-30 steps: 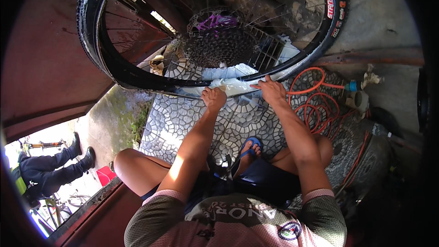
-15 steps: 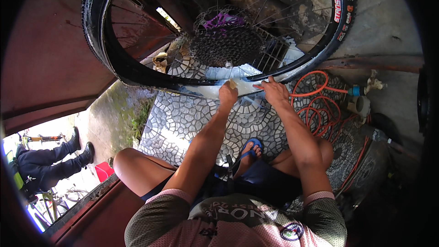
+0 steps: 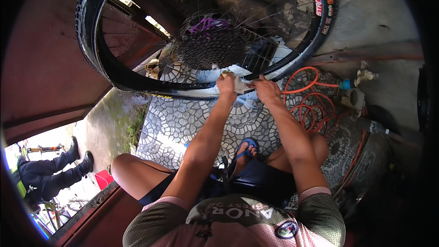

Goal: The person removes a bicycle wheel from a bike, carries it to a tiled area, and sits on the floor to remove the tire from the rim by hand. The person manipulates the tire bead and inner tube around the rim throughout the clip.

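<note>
A bicycle wheel (image 3: pixel 105 71) stands in front of me. Along its lower part the black tire (image 3: pixel 87 32) hangs away from the rim, and a milky white coating (image 3: pixel 203 92) covers the exposed inside. My left hand (image 3: pixel 226 87) is closed at this gap on a pale yellowish piece, a sponge or rag by its look. Just to the right, my right hand (image 3: pixel 267 89) has its fingers bent on the tire's edge. Its fingertips are partly hidden. Behind the hands sits the dark cassette (image 3: pixel 212 50), with a purple-centred disc rotor (image 3: pixel 208 24) beyond it.
An orange hose (image 3: pixel 315 105) lies coiled at the right, by a tap (image 3: pixel 366 75). A clear bottle (image 3: pixel 377 127) lies nearby. Red metal panels (image 3: pixel 45 50) stand at the left. Another person's legs (image 3: pixel 57 162) and a red container (image 3: pixel 104 179) show beyond the opening.
The wheel has shifted a little to the left in view. My left hand has moved slightly up toward the rim with the pale piece; the right hand stays at the tire's edge.
</note>
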### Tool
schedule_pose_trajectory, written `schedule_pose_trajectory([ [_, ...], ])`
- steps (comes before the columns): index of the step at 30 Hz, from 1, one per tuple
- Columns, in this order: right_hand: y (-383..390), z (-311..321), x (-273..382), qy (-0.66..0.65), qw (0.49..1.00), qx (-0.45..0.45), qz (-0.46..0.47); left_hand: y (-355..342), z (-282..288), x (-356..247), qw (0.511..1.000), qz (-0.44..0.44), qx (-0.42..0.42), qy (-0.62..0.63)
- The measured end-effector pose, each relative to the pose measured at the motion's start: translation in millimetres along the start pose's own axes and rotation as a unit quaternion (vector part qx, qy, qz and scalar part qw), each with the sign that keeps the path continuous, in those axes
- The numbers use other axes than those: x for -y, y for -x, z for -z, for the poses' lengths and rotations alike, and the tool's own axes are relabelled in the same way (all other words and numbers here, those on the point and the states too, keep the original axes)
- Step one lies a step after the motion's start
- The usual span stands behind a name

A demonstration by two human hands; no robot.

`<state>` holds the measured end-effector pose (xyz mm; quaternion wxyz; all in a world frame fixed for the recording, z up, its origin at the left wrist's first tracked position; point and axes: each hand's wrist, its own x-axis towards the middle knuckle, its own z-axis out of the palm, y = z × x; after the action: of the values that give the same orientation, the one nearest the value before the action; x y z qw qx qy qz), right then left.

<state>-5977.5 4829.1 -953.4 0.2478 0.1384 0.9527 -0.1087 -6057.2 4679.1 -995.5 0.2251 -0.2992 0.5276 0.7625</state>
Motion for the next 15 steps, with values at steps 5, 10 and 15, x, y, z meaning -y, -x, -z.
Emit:
schedule_pose_trajectory([
  [5,1.0,5.7,1.7,-0.018,1.000,0.017,0.013,17.6,41.2,-41.0,0.990,-0.063,0.027,-0.121],
  [10,-3.1,-4.7,-3.7,-0.020,1.000,-0.015,0.001,13.1,77.9,-78.6,0.975,-0.139,0.019,-0.175],
  [15,-7.9,3.7,0.3,-0.053,0.998,0.014,-0.003,8.5,82.3,-77.0,0.956,-0.170,0.064,-0.229],
])
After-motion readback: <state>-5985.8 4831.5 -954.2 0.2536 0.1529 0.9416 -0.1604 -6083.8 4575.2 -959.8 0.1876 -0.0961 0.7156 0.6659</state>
